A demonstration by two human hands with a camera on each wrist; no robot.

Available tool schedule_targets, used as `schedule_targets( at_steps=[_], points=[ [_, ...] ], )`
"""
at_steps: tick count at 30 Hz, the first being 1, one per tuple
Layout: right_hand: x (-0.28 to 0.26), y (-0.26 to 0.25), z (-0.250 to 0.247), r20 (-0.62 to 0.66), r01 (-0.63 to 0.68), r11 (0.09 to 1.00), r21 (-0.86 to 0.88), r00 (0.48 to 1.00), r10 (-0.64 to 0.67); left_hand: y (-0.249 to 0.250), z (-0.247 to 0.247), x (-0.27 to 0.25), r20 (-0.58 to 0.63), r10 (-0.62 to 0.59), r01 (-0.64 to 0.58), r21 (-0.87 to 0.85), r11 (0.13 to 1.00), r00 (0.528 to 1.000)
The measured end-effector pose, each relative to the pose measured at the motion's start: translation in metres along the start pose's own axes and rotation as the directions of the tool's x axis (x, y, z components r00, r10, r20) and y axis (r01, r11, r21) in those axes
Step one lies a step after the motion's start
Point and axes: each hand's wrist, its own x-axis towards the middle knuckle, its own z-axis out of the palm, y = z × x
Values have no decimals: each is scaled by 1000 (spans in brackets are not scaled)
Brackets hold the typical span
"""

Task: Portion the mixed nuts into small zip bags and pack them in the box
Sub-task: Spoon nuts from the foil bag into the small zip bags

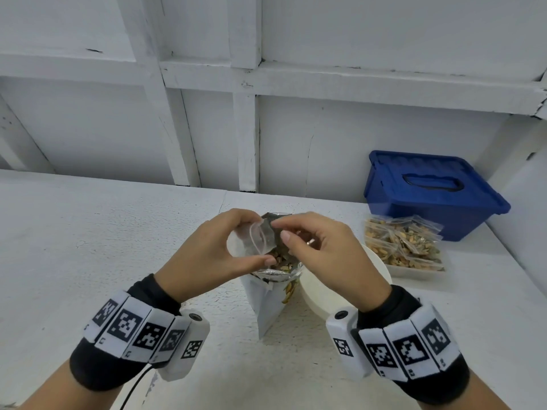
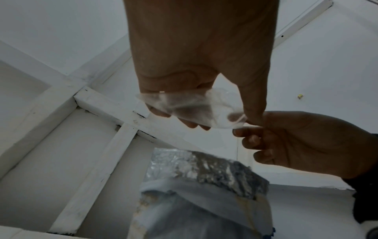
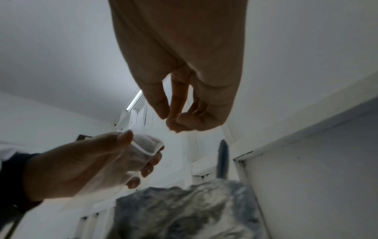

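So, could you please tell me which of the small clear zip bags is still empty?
The small clear zip bag held in the left hand; the zip bags in the white tray by the blue box already hold nuts.

Your small zip bag (image 1: 260, 239) is thin clear plastic, slightly glossy. The nut pouch (image 1: 270, 294) shows crinkled silver foil inside, matt paper-like outside. The blue box (image 1: 429, 199) is smooth glossy plastic; the desk (image 1: 88, 247) is rough, white-painted.

right hand (image 3: 184, 103) hanging from top of frame, thumb and fingers curling together, apparently gripping nothing; left hand (image 3: 85, 163) reaching in from lower left, holding clear zip bag (image 3: 143, 150); crinkled foil pouch (image 3: 184, 210) sitting open below both.
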Motion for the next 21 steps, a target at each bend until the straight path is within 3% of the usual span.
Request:
schedule_targets(
  at_steps=[3,5,8,13,17,21],
  points=[
    [0,10,-9,-214,65,969,-238,970,-117,-7,-1,-1,-22,-22,23,23,999,1000],
    [4,20,-12,-247,-77,957,-281,969,6,-12,-1,-1,-17,-45,45,42,998,999],
    [10,32,-12,-126,-253,907,-337,967,223,-18,2,-1,2,-84,84,44,995,996],
    [2,27,0,-46,-139,922,-361,990,131,-25,8,0,21,-138,138,11,990,990],
    [-5,22,3,41,-139,946,-293,987,158,-26,9,1,-3,-157,156,-43,987,988],
    [-4,25,5,2,-128,955,-268,991,133,-27,9,1,-15,-163,161,-67,985,987]
  ],
)
